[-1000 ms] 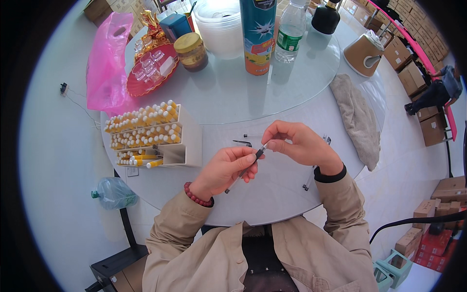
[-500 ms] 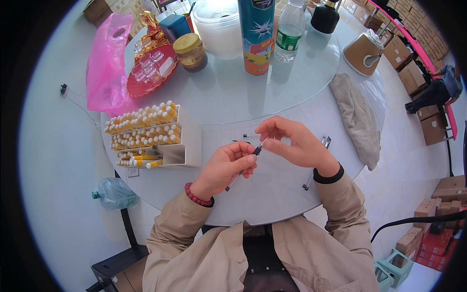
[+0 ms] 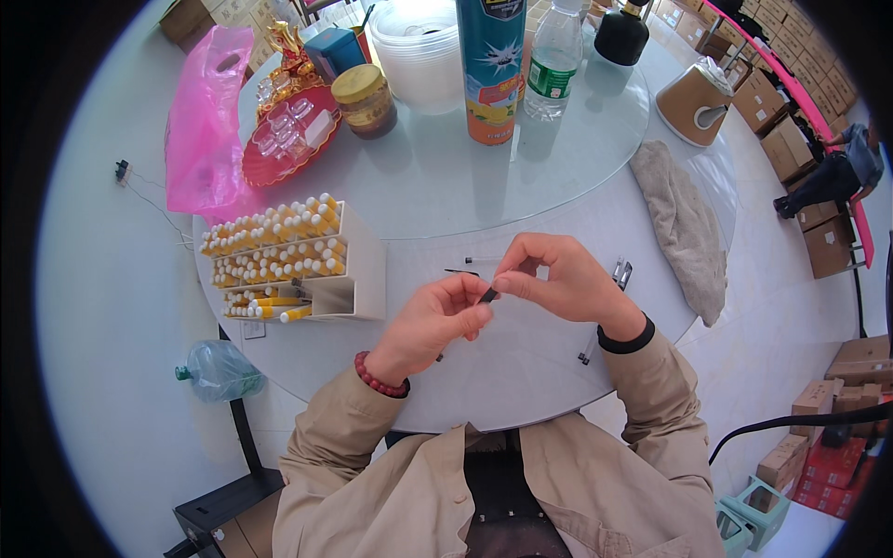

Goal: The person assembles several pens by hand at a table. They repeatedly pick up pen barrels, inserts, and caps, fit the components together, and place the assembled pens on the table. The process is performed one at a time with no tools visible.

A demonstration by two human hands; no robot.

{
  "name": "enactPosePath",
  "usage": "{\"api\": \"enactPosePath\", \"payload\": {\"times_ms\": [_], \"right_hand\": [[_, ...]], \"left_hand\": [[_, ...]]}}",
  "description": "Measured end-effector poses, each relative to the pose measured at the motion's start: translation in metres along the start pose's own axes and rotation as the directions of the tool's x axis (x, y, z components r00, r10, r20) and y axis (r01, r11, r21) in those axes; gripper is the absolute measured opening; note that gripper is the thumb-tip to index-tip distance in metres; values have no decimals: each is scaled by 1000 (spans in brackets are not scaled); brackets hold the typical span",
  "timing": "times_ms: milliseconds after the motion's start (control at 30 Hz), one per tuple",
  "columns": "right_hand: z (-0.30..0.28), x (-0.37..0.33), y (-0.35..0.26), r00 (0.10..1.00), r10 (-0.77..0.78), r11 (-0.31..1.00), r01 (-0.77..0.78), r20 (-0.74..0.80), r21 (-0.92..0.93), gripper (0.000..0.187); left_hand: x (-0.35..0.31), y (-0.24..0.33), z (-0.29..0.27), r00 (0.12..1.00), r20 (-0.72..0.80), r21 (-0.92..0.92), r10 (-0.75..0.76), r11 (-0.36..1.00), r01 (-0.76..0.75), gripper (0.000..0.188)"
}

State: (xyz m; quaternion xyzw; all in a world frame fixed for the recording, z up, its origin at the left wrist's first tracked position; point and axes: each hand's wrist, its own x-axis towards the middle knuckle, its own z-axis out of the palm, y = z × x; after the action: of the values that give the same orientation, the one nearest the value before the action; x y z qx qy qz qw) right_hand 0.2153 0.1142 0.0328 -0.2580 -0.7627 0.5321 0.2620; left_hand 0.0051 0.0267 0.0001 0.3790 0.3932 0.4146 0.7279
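- Head view, with the clock centred on the two hands: a white round table (image 3: 502, 400) spreads beneath the work.
- A round glass turntable (image 3: 419, 191) covers its far part, at twelve o'clock.
- A pink plastic bag (image 3: 209, 130) stands at ten o'clock, just beside a red dish (image 3: 321, 144) of small clear cups.
- A cream rack (image 3: 367, 265), between nine and ten, holds rows of yellow sticks (image 3: 279, 219) with white ends; its nearest right compartment shows bare.
- A grey towel (image 3: 677, 223) lies folded just past two o'clock, at the table's right edge.
- A blue-and-orange spray can (image 3: 493, 79) is upright on the glass at twelve.
- The right hand (image 3: 563, 279) comes in from four o'clock, thumb and forefinger pinched at the pen's upper end; the tip between them is hidden.
- The left hand (image 3: 442, 312) comes in from seven o'clock, thumb and fingers pinching the pen's barrel. Whether the hands touch, I cannot tell.
- The pen (image 3: 488, 295) is at the clock's centre, between the hands, slanting from one to seven, its dark grip showing.
- A loose clear pen (image 3: 591, 344) lies near four o'clock.
- A slim clear piece (image 3: 478, 259) lies at twelve, just beyond the fingers.
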Motion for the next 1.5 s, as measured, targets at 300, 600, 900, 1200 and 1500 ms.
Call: {"api": "enactPosePath", "payload": {"times_ms": [300, 600, 900, 1200, 1500], "right_hand": [[-1, -1, -1, 998, 64, 995, -64, 4, 81, 15], [3, 0, 1, 992, 116, 964, -104, -38, 244, 10], [13, 6, 21, 956, -260, 892, 184, -136, -412, 15], [40, 6, 45, 921, -370, 603, 336, 119, -724, 21], [42, 7, 48, 917, -385, 619, 337, 100, -709, 12]], "left_hand": [[-3, 5, 0, 991, 123, -15, -62, 998, 64, 28], [-1, -1, -3, 998, 21, -33, 63, 997, -63, 26], [4, 4, -5, 959, -231, -368, 163, 898, -241, 34], [4, 9, -4, 963, -230, -372, 138, 902, -218, 36], [3, 9, -2, 973, -215, -340, 87, 927, -158, 32]]}}
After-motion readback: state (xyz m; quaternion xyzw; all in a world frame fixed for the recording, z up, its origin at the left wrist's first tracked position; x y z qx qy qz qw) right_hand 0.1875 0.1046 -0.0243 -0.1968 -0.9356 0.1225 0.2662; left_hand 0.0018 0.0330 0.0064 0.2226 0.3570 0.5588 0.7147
